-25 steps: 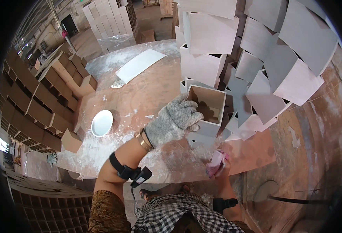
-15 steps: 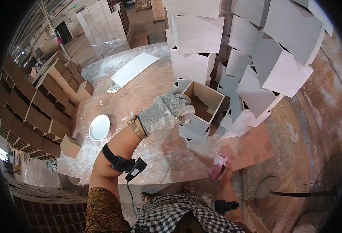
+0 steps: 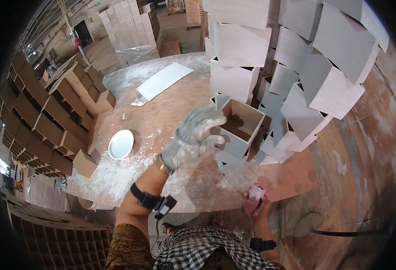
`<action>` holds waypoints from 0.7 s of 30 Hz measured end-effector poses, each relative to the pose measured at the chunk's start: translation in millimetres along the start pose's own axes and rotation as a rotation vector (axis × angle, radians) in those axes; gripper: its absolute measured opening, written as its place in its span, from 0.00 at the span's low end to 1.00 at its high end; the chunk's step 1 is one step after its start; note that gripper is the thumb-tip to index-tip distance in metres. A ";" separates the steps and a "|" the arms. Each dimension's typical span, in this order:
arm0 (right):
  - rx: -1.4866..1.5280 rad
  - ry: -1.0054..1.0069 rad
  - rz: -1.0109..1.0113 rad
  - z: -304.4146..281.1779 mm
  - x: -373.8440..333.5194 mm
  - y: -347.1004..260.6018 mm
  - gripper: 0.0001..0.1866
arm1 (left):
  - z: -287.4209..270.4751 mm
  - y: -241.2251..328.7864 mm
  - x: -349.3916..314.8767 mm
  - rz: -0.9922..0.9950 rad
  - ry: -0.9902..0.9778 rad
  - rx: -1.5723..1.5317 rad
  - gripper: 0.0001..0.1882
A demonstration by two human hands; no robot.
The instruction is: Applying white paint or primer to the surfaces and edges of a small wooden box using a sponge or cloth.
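Note:
My left hand (image 3: 195,134), in a grey knitted glove, has its fingers and thumb apart. Its fingertips are at the left side of an open-topped box (image 3: 235,145) with pale outer walls and a brown inside; whether they touch it I cannot tell. The box rests on top of another pale box (image 3: 227,163) at the foot of the stacks. Over the table's near edge, my right hand (image 3: 264,206) is closed around a pink and whitish pad (image 3: 253,201), its exact kind unclear.
Tall leaning stacks of pale boxes (image 3: 240,45) rise at the right. On the dusty table (image 3: 162,121) are a white bowl (image 3: 121,144) and a flat white sheet (image 3: 165,81). Brown boxes (image 3: 45,119) are piled at the left. A fan (image 3: 373,225) stands at lower right.
My left hand has let go of the box's edge and its fingers have spread. The box sits in the same spot on the stack. The pad is still in my right hand.

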State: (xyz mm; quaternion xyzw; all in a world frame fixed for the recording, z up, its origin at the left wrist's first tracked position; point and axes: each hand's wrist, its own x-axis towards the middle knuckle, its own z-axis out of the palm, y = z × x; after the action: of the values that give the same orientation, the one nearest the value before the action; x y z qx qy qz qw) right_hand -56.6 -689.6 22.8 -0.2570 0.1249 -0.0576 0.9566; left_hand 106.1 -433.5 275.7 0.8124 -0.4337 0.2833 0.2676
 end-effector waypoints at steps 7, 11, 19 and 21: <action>-0.011 -0.052 0.299 -12.6 7.3 19.2 0.26 | -16.7 10.3 -184.4 -0.409 -0.128 0.055 0.18; 0.061 0.101 0.494 5.9 -2.7 48.0 0.22 | -58.8 23.0 -267.2 -0.675 -0.044 0.051 0.14; -0.172 0.055 0.634 65.6 -8.3 123.3 0.19 | -138.2 -9.2 -394.1 -1.173 0.416 -0.069 0.15; -0.208 0.052 0.581 88.8 -4.9 146.8 0.19 | -157.6 -32.4 -414.6 -1.121 0.430 0.017 0.15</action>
State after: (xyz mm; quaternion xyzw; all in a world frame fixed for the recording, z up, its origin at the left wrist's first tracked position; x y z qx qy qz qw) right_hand -30.7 -520.0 23.9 -0.3055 0.2228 0.2250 0.8980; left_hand -94.1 -81.4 92.2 0.8438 0.1272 0.2605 0.4516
